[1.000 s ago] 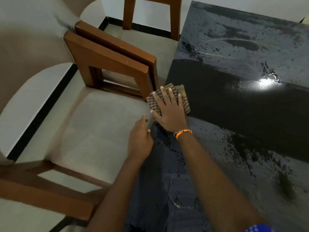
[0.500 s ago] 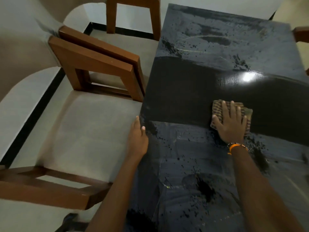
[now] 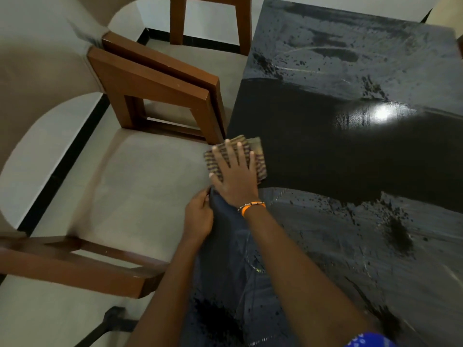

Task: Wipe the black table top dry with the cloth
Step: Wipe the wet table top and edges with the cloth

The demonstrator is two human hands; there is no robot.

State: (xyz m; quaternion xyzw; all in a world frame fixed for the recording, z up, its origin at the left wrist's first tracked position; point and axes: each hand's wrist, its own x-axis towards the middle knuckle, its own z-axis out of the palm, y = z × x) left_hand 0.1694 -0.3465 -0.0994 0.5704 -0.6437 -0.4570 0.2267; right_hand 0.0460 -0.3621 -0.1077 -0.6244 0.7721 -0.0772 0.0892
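Observation:
The black table top fills the right half of the view. A dark dry band runs across its middle; greyish wet film with droplets covers the far part and the near part. A brown checked cloth lies folded at the table's left edge, partly hanging over it. My right hand presses flat on the cloth with fingers spread. An orange band circles that wrist. My left hand grips the table's left edge just below the cloth.
A wooden chair stands close to the table's left edge, near the cloth. Another wooden chair frame sits at lower left and a third at the top. Pale tiled floor with a black skirting line lies to the left.
My right hand slid the cloth from the left edge to the table's middle and back to the left edge. My left hand stayed on the edge. The head view shifted slightly.

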